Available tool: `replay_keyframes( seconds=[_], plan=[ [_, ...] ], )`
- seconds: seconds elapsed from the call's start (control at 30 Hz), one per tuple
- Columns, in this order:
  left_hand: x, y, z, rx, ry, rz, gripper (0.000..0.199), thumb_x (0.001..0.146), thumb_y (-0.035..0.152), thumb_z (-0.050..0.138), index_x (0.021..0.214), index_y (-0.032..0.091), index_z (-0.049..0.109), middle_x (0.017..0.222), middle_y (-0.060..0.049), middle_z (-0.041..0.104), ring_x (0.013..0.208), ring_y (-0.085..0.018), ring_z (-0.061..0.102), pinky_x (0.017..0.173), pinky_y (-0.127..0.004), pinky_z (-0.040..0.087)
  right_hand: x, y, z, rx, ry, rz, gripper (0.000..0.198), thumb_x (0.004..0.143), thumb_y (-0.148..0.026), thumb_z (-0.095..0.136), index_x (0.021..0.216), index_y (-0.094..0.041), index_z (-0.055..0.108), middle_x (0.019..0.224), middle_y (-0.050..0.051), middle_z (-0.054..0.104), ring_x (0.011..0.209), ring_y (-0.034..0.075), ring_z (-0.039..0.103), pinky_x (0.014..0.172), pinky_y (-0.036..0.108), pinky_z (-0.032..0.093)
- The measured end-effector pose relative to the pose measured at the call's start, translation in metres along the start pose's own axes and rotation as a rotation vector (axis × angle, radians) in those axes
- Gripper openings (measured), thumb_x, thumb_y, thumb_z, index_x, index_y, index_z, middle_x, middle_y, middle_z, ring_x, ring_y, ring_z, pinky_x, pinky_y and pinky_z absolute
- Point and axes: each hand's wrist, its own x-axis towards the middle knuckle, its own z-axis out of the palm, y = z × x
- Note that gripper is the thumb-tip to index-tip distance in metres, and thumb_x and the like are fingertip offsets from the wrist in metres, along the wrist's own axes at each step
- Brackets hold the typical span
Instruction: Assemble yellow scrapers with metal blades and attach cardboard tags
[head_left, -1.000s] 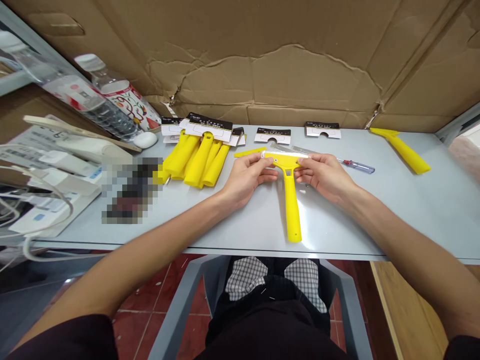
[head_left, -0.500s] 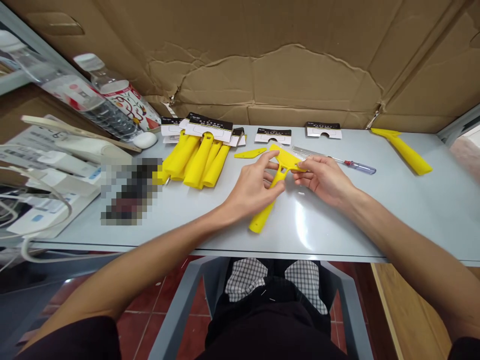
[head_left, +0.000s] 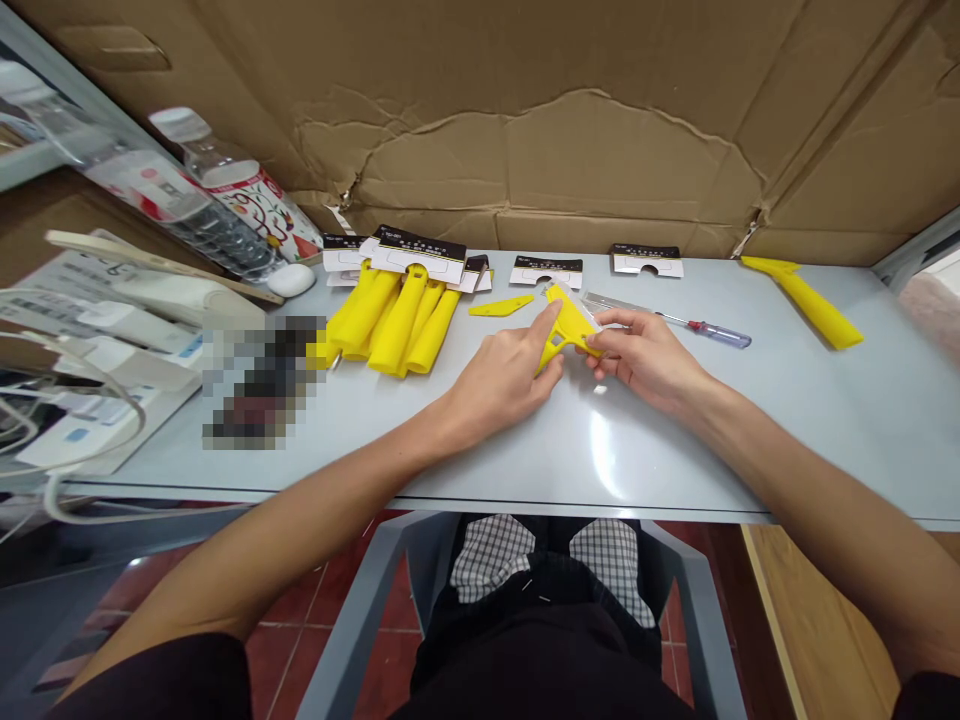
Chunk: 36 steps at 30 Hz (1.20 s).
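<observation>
Yellow plastic scraper (head_left: 576,322), held over the middle of the grey desk (head_left: 795,430) before a seated person. The left hand (head_left: 508,378) is closed around its handle, covering most of it; the right hand (head_left: 639,355) pinches one corner of the head. A flat yellow strip (head_left: 501,306) lies just beyond the left hand, a clear-handled screwdriver (head_left: 721,335) beside the right.

It looks like a small makeshift workshop: several alike yellow tools (head_left: 397,325), printed cards (head_left: 546,270) and a screwdriver (head_left: 724,335) share a grey surface (head_left: 787,430), with cardboard (head_left: 555,60) standing along its far side, drink bottles (head_left: 251,195) and cables (head_left: 52,495) at left, and red floor tiles (head_left: 296,650) below.
</observation>
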Motion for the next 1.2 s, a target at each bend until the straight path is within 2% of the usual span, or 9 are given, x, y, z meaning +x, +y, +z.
replay_keyframes(
  seconds=[0.2,0.33,0.4,0.47,0.53,0.67,0.87,1.07,1.2],
  plan=[
    [0.005,-0.004,-0.003,-0.007,-0.026,-0.022,0.063,0.083,0.023,0.081,0.145,0.02,0.074,0.066,0.003,0.058,0.07,-0.023,0.057,0.083,-0.033,0.047,0.001,-0.003,-0.002,-0.024,-0.049,0.031,0.03,0.077,-0.023,0.094,0.092,-0.019,0.068,0.086,0.009,0.076,0.069,0.017,0.069,0.062,0.032,0.057],
    [0.01,-0.003,-0.008,-0.334,-0.174,-0.194,0.068,0.083,0.027,0.08,0.149,0.02,0.069,0.06,0.007,0.057,0.05,-0.015,0.05,0.06,-0.03,0.043,0.004,-0.013,-0.01,-0.051,-0.023,-0.015,0.04,0.086,-0.054,0.089,0.095,-0.018,0.075,0.084,0.011,0.076,0.068,0.02,0.07,0.059,0.034,0.058],
    [0.011,-0.001,-0.01,-0.584,-0.279,-0.298,0.059,0.081,0.029,0.082,0.138,0.019,0.07,0.059,0.006,0.058,0.044,-0.013,0.047,0.049,-0.029,0.037,0.005,-0.021,-0.019,-0.122,0.045,-0.1,0.043,0.087,-0.06,0.086,0.094,-0.018,0.077,0.084,0.011,0.076,0.067,0.02,0.068,0.056,0.034,0.056],
    [0.013,0.001,-0.01,-0.819,-0.328,-0.371,0.038,0.077,0.028,0.084,0.112,0.021,0.07,0.061,0.006,0.057,0.042,-0.01,0.044,0.043,-0.025,0.031,0.005,-0.029,-0.03,-0.317,0.094,-0.228,0.036,0.088,-0.055,0.087,0.09,-0.02,0.078,0.083,0.009,0.076,0.066,0.019,0.065,0.056,0.033,0.053],
    [0.014,0.001,-0.007,-0.989,-0.351,-0.436,0.031,0.072,0.027,0.084,0.092,0.022,0.062,0.064,0.005,0.057,0.041,-0.006,0.041,0.039,-0.022,0.025,0.005,-0.034,-0.041,-0.626,0.083,-0.372,0.023,0.087,-0.043,0.087,0.086,-0.021,0.08,0.078,0.007,0.075,0.067,0.018,0.064,0.06,0.033,0.052],
    [0.016,-0.003,-0.001,-1.106,-0.376,-0.519,0.03,0.067,0.024,0.081,0.081,0.021,0.055,0.063,0.004,0.058,0.042,-0.005,0.04,0.036,-0.018,0.026,0.005,-0.036,-0.055,-1.035,-0.049,-0.495,0.007,0.09,-0.03,0.08,0.088,-0.024,0.084,0.071,0.002,0.076,0.067,0.019,0.065,0.069,0.036,0.051],
    [0.012,-0.007,0.002,-1.15,-0.339,-0.471,0.026,0.064,0.019,0.077,0.082,0.019,0.058,0.065,0.003,0.063,0.045,-0.006,0.043,0.037,-0.017,0.033,0.004,-0.038,-0.055,-1.043,-0.086,-0.509,0.01,0.089,-0.026,0.076,0.087,-0.025,0.086,0.071,0.001,0.076,0.064,0.017,0.063,0.068,0.035,0.048],
    [0.008,-0.002,0.005,-1.119,-0.267,-0.465,0.026,0.064,0.02,0.077,0.078,0.019,0.055,0.062,0.003,0.06,0.044,-0.005,0.043,0.037,-0.016,0.033,0.001,-0.047,-0.056,-1.257,-0.309,-0.275,0.015,0.086,-0.024,0.075,0.096,-0.023,0.087,0.086,0.004,0.081,0.077,0.02,0.07,0.071,0.036,0.052],
    [0.007,-0.001,0.008,-1.113,-0.242,-0.465,0.025,0.066,0.021,0.079,0.074,0.018,0.055,0.06,0.004,0.057,0.044,-0.004,0.043,0.037,-0.016,0.034,0.003,-0.042,-0.056,-1.329,-0.366,-0.255,0.018,0.088,-0.02,0.073,0.098,-0.023,0.087,0.094,0.004,0.083,0.087,0.023,0.073,0.078,0.036,0.054]
  ],
)
